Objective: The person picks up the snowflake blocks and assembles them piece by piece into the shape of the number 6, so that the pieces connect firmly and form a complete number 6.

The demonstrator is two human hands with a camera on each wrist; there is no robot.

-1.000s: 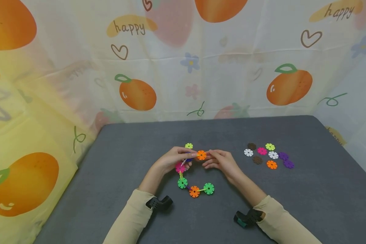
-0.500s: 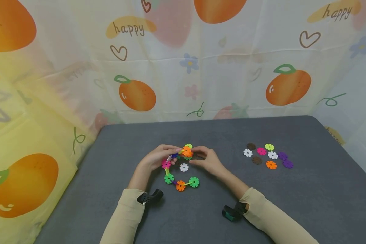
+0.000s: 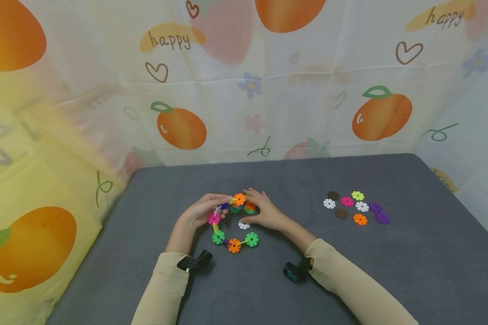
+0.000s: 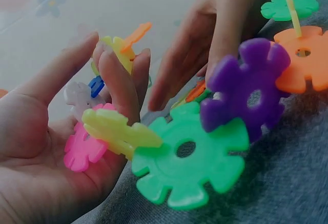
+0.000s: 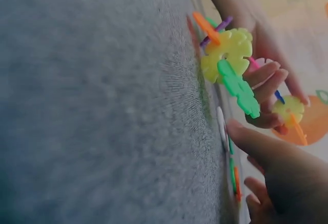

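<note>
My left hand (image 3: 203, 211) pinches a chain of interlocking plastic snowflake discs (image 4: 187, 149) near its end. An orange disc (image 3: 239, 199) forms the chain's far end, joined to a yellow disc (image 5: 288, 110). Pink, yellow, green, purple and orange discs follow, curving to a green disc (image 3: 251, 239) nearest the body. My right hand (image 3: 264, 210) is held low with thumb and fingers apart. Its thumb is close to a loose white disc (image 3: 244, 225); contact is unclear. A loose orange disc (image 3: 250, 206) lies by its fingers, and green discs lie partly hidden beside it.
On the right of the grey table (image 3: 309, 280) lies a scattered group of loose discs, among them a pink disc (image 3: 347, 201), an orange disc (image 3: 360, 220) and a purple disc (image 3: 382, 218). A printed curtain (image 3: 223, 90) hangs behind the table.
Both hands have moved left, the chain going with the left hand. The right hand has left the chain's orange end disc and come down among the loose discs, its fingers spreading.
</note>
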